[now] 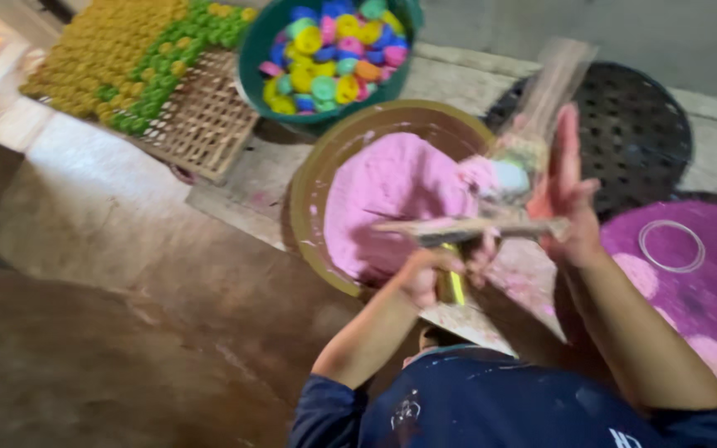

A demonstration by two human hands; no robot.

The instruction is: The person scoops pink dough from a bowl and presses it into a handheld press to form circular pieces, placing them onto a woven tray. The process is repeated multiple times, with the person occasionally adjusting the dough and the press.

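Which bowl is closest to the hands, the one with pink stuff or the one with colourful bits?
The brown bowl of pink powder; the hands work right over it. The green bowl sits farther away.

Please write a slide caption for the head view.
Two hands, left hand and right hand, work a wooden tool over a bowl of pink powder.

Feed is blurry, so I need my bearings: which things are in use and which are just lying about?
In use: left hand gripping a powder-dusted stick; right hand, open; bowl of pink powder.

Lying about: green tub of coloured pieces, woven tray, black perforated disc, clear ring.
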